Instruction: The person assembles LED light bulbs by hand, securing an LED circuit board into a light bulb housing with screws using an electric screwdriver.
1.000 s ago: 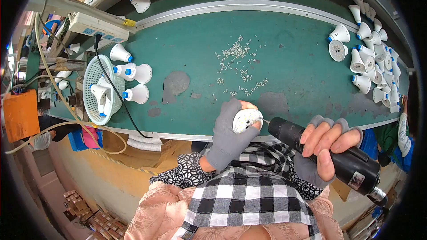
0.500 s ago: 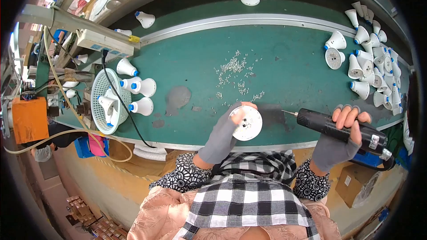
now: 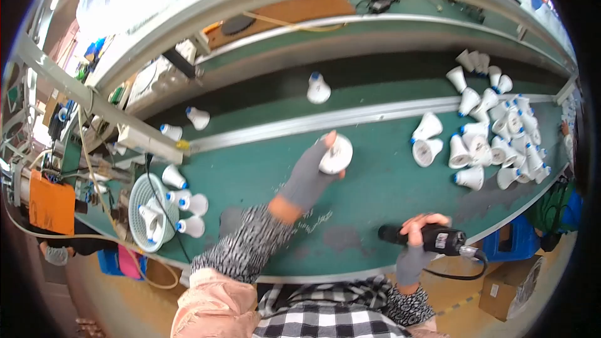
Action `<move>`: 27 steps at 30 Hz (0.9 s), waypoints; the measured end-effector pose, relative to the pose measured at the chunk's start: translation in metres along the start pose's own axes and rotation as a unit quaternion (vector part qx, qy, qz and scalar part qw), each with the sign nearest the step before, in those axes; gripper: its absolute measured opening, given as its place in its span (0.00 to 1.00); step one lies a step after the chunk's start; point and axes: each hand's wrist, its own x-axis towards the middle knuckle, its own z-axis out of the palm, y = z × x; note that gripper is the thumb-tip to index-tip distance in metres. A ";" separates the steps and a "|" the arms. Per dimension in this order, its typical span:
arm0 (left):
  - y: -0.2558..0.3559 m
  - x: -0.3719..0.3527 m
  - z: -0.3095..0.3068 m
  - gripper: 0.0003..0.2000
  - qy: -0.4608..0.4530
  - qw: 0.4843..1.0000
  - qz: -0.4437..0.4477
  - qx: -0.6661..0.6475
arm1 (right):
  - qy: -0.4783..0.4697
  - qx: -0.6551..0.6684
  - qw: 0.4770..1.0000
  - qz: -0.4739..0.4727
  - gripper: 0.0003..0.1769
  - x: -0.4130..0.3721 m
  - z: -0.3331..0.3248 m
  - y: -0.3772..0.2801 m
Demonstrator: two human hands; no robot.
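- Left hand point(image 3: 311, 172), gloved, arm stretched out, grasps a white lamp housing point(image 3: 339, 154) near the far edge of the green bench point(image 3: 375, 194).
- Housing sits at the hand's 1 o'clock, fingertips over its rim.
- Right hand point(image 3: 418, 228) is clenched around a black electric screwdriver point(image 3: 447, 240) at the bench's near edge.
- Heap of white housings point(image 3: 501, 144) lies at 3 o'clock of the held one, apart.
- Basket point(image 3: 141, 213) stands at 8 o'clock.

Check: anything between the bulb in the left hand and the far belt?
Only the rail, just past the bulb in the left hand. The far belt behind it is bare there; a lone bulb lies slightly left.
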 end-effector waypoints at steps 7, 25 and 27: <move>-0.040 0.265 0.016 0.33 0.035 0.949 0.116 0.292 | 0.058 0.007 0.997 0.042 0.17 0.002 0.001 -0.002; 0.089 0.099 -0.086 0.30 0.045 0.605 0.092 0.790 | 0.017 0.026 0.999 0.038 0.15 -0.002 0.002 -0.006; 0.066 0.042 -0.076 0.34 0.007 0.766 0.177 0.618 | -0.003 0.027 0.996 0.088 0.16 -0.004 0.014 -0.008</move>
